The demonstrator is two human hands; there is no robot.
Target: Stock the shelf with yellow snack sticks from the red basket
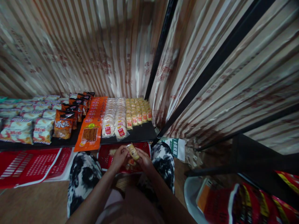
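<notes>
Small snack packet [132, 151] between both hands looks like clear glossy plastic film, same as the round cakes [114, 119] and yellow packs [137, 112] on the matt black shelf [140, 133]. Orange packs [91, 130] are shiny foil-type plastic. Red basket [30, 166] is hard perforated plastic. Striped wall covering [93, 46] looks like crinkly, slightly shiny sheeting. Floor [32, 202] looks wooden.

The single head view looks steeply down and forward from above the person's lap, close over the left hand [119, 156] and right hand [144, 159] at the near centre. Beyond them it faces a low black shelf [140, 133] of snack packets across the left and middle, with a striped curtain [93, 46] filling the far side and right.
</notes>
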